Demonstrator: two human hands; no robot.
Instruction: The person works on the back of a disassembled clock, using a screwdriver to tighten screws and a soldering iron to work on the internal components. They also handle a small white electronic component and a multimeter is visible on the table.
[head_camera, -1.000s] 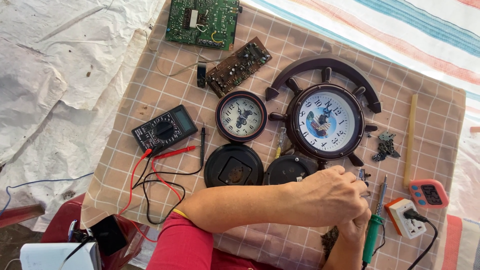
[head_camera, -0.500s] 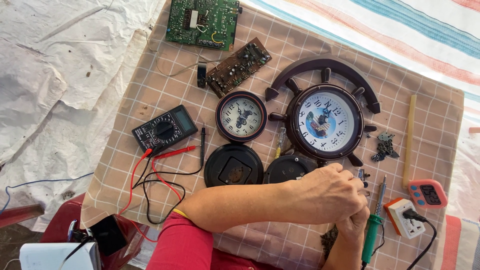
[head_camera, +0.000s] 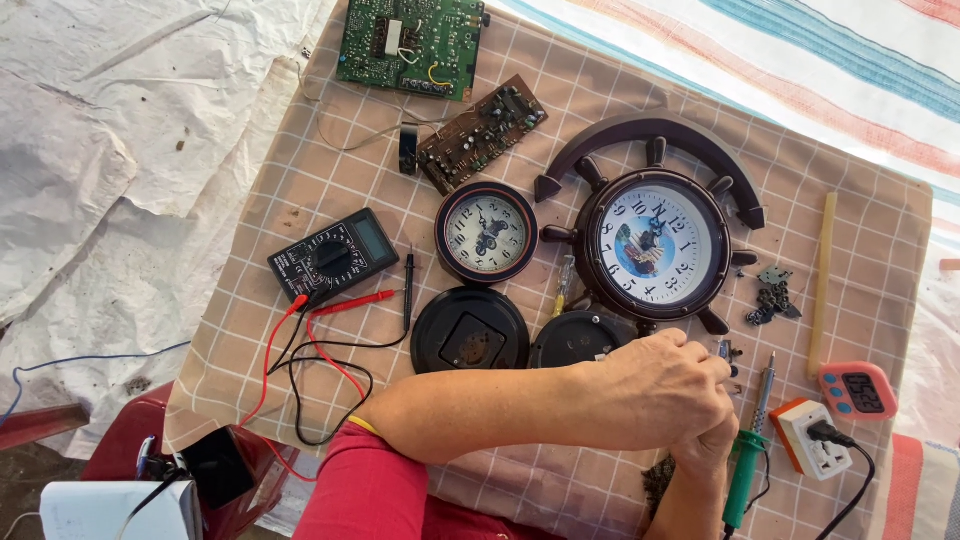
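Observation:
My left hand (head_camera: 665, 390) reaches across from the lower left, its fingers curled down on the checked cloth (head_camera: 300, 190) just below the ship-wheel clock (head_camera: 655, 245). My right hand (head_camera: 712, 448) lies under it and is mostly hidden. A small metal part (head_camera: 727, 351) shows at the left fingertips; what the fingers hold is covered. A round black clock back (head_camera: 580, 338) sits just left of the hands. A green-handled soldering iron (head_camera: 748, 450) lies right beside them.
A small round clock (head_camera: 487, 232), a black round cover (head_camera: 470, 332), a multimeter (head_camera: 333, 255) with red and black leads, two circuit boards (head_camera: 412, 42) (head_camera: 482, 132), small gears (head_camera: 772, 295), a yellow stick (head_camera: 822, 285), a pink timer (head_camera: 858, 390) and a white socket (head_camera: 812, 438) lie about.
Both hands stay together in nearly the same place below the ship-wheel clock, with only slight shifts of the fingers. Nothing else has moved.

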